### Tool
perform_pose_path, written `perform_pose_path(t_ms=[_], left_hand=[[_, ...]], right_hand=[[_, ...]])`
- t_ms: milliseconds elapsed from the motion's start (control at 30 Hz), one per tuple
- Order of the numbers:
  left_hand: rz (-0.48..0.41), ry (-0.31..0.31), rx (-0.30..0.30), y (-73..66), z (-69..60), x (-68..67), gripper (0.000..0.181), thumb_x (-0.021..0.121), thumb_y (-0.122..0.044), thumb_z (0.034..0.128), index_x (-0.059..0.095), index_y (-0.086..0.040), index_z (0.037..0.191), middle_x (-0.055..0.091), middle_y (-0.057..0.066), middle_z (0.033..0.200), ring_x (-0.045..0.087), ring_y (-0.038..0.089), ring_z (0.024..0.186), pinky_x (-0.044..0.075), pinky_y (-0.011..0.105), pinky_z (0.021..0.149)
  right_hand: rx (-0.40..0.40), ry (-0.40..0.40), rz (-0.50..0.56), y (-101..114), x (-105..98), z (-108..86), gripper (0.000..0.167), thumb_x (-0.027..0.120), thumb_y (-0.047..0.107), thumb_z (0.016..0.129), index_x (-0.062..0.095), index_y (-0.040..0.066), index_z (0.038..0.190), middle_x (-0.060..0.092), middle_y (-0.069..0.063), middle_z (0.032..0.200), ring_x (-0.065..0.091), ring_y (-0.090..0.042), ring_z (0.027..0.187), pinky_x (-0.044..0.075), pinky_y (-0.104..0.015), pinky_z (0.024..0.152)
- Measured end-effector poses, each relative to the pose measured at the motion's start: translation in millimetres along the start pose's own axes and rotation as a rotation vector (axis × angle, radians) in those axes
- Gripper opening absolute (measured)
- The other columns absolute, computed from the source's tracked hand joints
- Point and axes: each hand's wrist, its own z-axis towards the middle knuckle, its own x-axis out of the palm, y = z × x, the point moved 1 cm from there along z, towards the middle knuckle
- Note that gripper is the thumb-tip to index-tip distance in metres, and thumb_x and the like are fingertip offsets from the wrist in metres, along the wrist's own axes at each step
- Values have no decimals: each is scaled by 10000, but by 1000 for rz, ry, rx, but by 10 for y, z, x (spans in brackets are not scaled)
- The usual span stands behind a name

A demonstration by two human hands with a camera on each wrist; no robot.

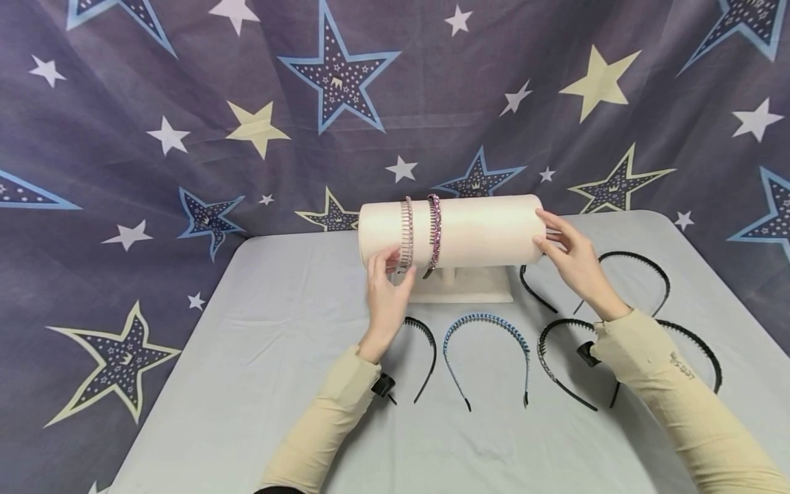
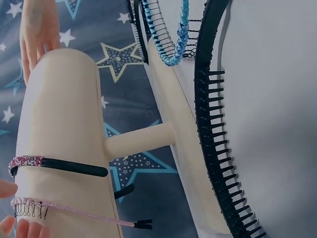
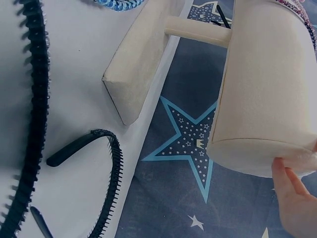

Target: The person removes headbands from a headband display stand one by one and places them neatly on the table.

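Note:
A cream padded roll (image 1: 487, 230) lies horizontally on a post above a flat base (image 1: 481, 287). It wears a pale pink comb-toothed headband (image 1: 406, 230) toward its left end and a purple-pink beaded headband (image 1: 435, 233) beside it. At the pale one, my left hand (image 1: 385, 298) has its thumb and fingers spread apart, with the band between them in the left wrist view; firm contact is unclear. The right hand (image 1: 577, 264) rests its fingers against the roll's right end, also seen in the right wrist view, where fingers (image 3: 282, 181) touch the end face.
On the grey cloth-covered table (image 1: 247, 357) lie a blue headband (image 1: 487, 318) in front of the base, a black headband (image 1: 426, 329) partly behind the left arm, and several black headbands (image 1: 663, 274) around the right forearm. A starry curtain (image 1: 432, 82) hangs behind.

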Motion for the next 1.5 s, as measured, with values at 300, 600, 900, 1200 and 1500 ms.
perform_pose_path(t_ms=[300,600,900,1200,1500], left_hand=[[48,-19,-44,1,35,57,378,645,-52,766,513,-8,1118,481,115,1006,500,220,893,449,293,822],[75,-43,-58,-6,42,101,375,651,-74,772,507,-33,1115,459,100,1002,481,206,878,444,299,798],[101,-69,-61,-6,46,139,380,665,-91,762,498,-39,1100,447,97,988,481,204,879,449,292,791],[121,-111,-17,19,56,139,329,642,-64,769,513,-31,1069,479,98,959,489,207,850,457,320,758],[111,-134,36,29,65,127,309,625,0,753,528,5,1046,504,113,920,506,209,808,485,294,720]], right_hand=[[-14,-8,12,-3,7,3,427,511,-13,861,418,-44,1277,404,-220,1303,475,31,975,419,-76,811],[-13,-13,14,-7,5,5,427,511,-16,860,418,-47,1276,410,-214,1300,479,32,972,428,-96,815],[-29,-18,20,-4,11,7,424,511,-34,854,421,-61,1267,416,-225,1289,484,27,968,430,-100,815],[-31,-14,19,-1,14,7,424,508,-36,854,419,-60,1269,413,-228,1290,483,25,970,431,-98,810],[-21,-12,12,-4,12,5,429,511,-21,858,417,-49,1276,408,-221,1297,478,29,975,424,-91,815]])
